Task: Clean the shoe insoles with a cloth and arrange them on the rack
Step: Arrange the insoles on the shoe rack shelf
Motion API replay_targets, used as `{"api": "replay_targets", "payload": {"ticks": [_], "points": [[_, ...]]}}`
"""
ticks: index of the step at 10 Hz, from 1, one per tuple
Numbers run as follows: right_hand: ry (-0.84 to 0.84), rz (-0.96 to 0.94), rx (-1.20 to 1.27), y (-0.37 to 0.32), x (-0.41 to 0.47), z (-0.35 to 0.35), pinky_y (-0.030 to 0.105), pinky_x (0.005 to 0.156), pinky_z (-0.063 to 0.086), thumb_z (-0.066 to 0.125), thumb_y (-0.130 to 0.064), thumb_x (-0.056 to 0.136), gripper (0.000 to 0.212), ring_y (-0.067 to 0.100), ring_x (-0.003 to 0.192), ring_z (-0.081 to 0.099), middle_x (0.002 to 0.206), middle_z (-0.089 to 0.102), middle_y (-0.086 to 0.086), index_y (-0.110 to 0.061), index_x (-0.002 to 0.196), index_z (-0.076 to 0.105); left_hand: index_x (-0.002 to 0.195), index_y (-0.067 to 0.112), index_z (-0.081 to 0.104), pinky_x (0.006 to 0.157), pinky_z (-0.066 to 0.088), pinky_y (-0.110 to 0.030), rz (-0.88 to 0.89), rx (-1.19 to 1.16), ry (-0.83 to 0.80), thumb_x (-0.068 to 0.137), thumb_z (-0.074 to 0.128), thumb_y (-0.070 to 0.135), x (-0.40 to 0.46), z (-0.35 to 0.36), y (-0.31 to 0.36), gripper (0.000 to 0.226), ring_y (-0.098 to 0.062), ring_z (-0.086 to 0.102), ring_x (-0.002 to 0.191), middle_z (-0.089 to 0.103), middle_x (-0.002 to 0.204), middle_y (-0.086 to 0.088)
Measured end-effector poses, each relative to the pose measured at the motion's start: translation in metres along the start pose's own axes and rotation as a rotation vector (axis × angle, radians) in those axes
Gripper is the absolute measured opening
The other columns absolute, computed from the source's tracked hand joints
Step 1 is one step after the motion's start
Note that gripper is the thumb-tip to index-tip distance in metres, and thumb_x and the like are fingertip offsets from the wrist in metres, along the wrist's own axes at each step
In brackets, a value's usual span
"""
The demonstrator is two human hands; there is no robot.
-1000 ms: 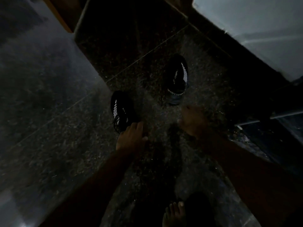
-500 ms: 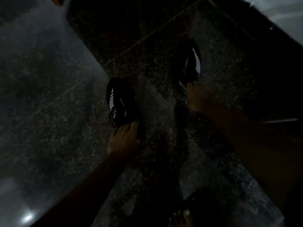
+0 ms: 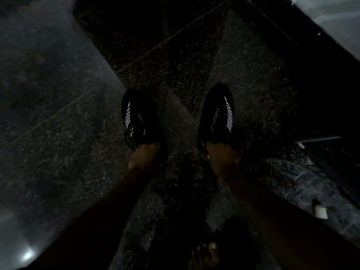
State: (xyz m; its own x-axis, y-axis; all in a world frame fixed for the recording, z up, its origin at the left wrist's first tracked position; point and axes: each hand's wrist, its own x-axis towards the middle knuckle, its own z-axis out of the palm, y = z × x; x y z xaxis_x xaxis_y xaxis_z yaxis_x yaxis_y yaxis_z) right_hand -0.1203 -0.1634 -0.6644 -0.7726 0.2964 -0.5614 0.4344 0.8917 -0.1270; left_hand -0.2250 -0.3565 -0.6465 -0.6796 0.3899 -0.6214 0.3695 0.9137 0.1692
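- Both hands reaching down into a pair of black shoes on the floor, in very dim light.
- Left hand [image 3: 143, 155] pushing its fingers into the heel opening of the left shoe [image 3: 137, 117]; fingers hidden inside, so cannot tell how wide or narrow they are lying, or whether gripping anything.
- Right hand [image 3: 222, 157] doing likewise at the heel opening of the right shoe [image 3: 216, 114]; fingers also hidden inside the shoe, grip impossible to tell.
- Sitting near the middle of the view, left shoe at about 9 o'clock of the right shoe, the two apart with bare floor between, both toes pointing toward 12 o'clock.
- Showing white diagonal stripes along the outer side of each shoe, with pale lettering on the upper.
- Insoles not showing, presumably hidden within the shoes; cloth and rack not discernible in the dark.
- Lying beneath everything, a dark speckled stone floor [image 3: 175, 55] with thin pale joint lines.
- Standing at 6 o'clock of the right hand, near the lower edge, a bare foot [image 3: 203, 256] with toes showing.
- Resting at about 4 o'clock of the right shoe, well apart, a small white object [image 3: 320, 213] on the floor, too dim to identify.
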Motion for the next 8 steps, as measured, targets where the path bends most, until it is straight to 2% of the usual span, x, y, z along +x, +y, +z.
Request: {"api": "replay_targets", "payload": {"ticks": [1, 2, 3, 4, 5, 6, 7, 8], "points": [[-0.023, -0.016, -0.057, -0.012, -0.007, 0.004, 0.038, 0.092, 0.045, 0.037, -0.015, 0.102, 0.034, 0.030, 0.117, 0.056, 0.125, 0.058, 0.012, -0.014, 0.135, 0.047, 0.128, 0.010, 0.052, 0.091, 0.044, -0.039, 0.068, 0.031, 0.040, 0.096, 0.048, 0.018, -0.014, 0.014, 0.018, 0.033, -0.034, 0.052, 0.116, 0.055, 0.128, -0.017], [-0.060, -0.053, -0.049, -0.020, -0.014, 0.010, 0.039, 0.094, 0.045, 0.038, -0.017, 0.101, 0.034, 0.031, 0.117, 0.057, 0.126, 0.058, 0.012, -0.015, 0.134, 0.047, 0.135, 0.011, 0.048, 0.093, 0.044, -0.041, 0.165, 0.026, -0.040, 0.098, 0.046, 0.020, -0.026, 0.033, 0.036, 0.039, -0.034, 0.046, 0.123, 0.049, 0.136, -0.015], [-0.108, -0.097, -0.018, -0.022, -0.025, 0.013, 0.039, 0.096, 0.044, 0.040, -0.017, 0.101, 0.032, 0.031, 0.118, 0.056, 0.126, 0.057, 0.014, -0.012, 0.131, 0.049, 0.133, 0.018, 0.045, 0.083, 0.045, -0.036, 0.188, 0.141, -0.027, 0.097, 0.046, 0.029, -0.027, 0.046, 0.042, 0.038, -0.028, 0.046, 0.120, 0.050, 0.131, -0.006], [-0.102, -0.106, -0.053, -0.022, -0.032, 0.023, 0.037, 0.093, 0.044, 0.044, -0.025, 0.099, 0.032, 0.030, 0.117, 0.055, 0.126, 0.057, 0.008, -0.017, 0.130, 0.048, 0.133, 0.021, 0.044, 0.085, 0.045, -0.036, 0.164, 0.191, -0.038, 0.095, 0.049, 0.033, -0.026, 0.046, 0.046, 0.040, -0.026, 0.047, 0.122, 0.053, 0.129, -0.005], [-0.115, -0.083, -0.058, -0.024, -0.030, 0.026, 0.037, 0.090, 0.045, 0.045, -0.022, 0.099, 0.028, 0.031, 0.114, 0.056, 0.124, 0.057, 0.009, -0.015, 0.126, 0.051, 0.130, 0.021, 0.049, 0.089, 0.045, -0.037, 0.141, 0.202, -0.069, 0.096, 0.049, 0.032, -0.025, 0.039, 0.050, 0.036, -0.027, 0.052, 0.120, 0.056, 0.128, -0.008], [-0.140, -0.082, -0.032, -0.024, -0.027, 0.019, 0.038, 0.089, 0.046, 0.043, -0.011, 0.099, 0.025, 0.034, 0.112, 0.057, 0.122, 0.058, 0.015, -0.007, 0.121, 0.055, 0.131, 0.019, 0.050, 0.090, 0.044, -0.036, 0.140, 0.205, -0.061, 0.098, 0.046, 0.034, -0.028, 0.034, 0.053, 0.037, -0.028, 0.053, 0.119, 0.054, 0.129, -0.009], [-0.147, -0.084, -0.037, -0.027, -0.034, 0.002, 0.038, 0.089, 0.046, 0.043, -0.011, 0.100, 0.025, 0.034, 0.112, 0.057, 0.122, 0.059, 0.017, -0.005, 0.121, 0.056, 0.136, 0.018, 0.048, 0.092, 0.041, -0.034, 0.139, 0.176, -0.036, 0.100, 0.042, 0.034, -0.033, 0.027, 0.058, 0.039, -0.028, 0.050, 0.122, 0.051, 0.133, -0.010], [-0.152, -0.088, -0.053, -0.028, -0.044, -0.015, 0.037, 0.090, 0.045, 0.045, -0.011, 0.099, 0.025, 0.032, 0.112, 0.057, 0.123, 0.059, 0.015, -0.006, 0.122, 0.056, 0.139, 0.014, 0.043, 0.097, 0.038, -0.033, 0.120, 0.131, -0.093, 0.101, 0.041, 0.028, -0.043, 0.013, 0.067, 0.040, -0.027, 0.048, 0.126, 0.048, 0.137, -0.011]]}}
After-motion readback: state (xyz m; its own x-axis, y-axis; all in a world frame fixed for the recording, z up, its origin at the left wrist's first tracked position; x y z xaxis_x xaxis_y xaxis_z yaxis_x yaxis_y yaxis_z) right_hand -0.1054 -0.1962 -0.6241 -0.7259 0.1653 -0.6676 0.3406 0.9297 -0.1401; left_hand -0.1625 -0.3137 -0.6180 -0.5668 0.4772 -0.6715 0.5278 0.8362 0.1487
